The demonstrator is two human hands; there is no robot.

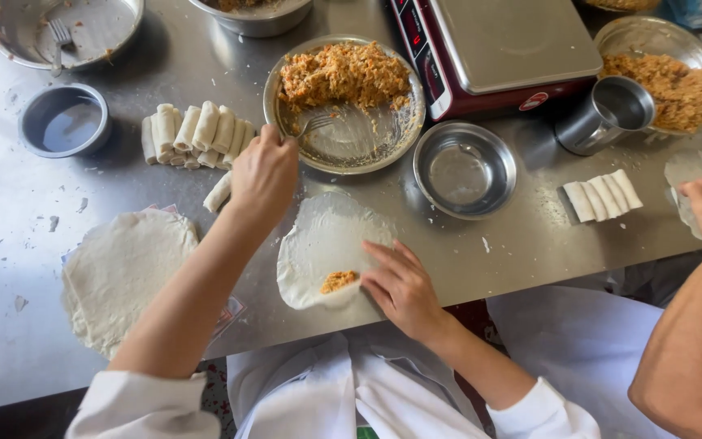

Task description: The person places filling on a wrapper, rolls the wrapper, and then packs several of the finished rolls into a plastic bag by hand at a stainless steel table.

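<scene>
R hand (404,286) lies flat, fingers spread, pressing the round wrapper (322,244) w/ a bit of filling (339,281) near its front edge. L hand (264,172) pinches a fork (312,125) reaching into the filling bowl (343,102); finished rolls (195,134) beyond-left.

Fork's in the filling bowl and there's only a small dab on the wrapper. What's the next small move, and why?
Probably scoop a bit more filling with the fork in the left hand and carry it to the wrapper. The wrapper lies flat and unrolled, holds just a small mound near its lower edge, and the right hand is pinning that edge down.
</scene>
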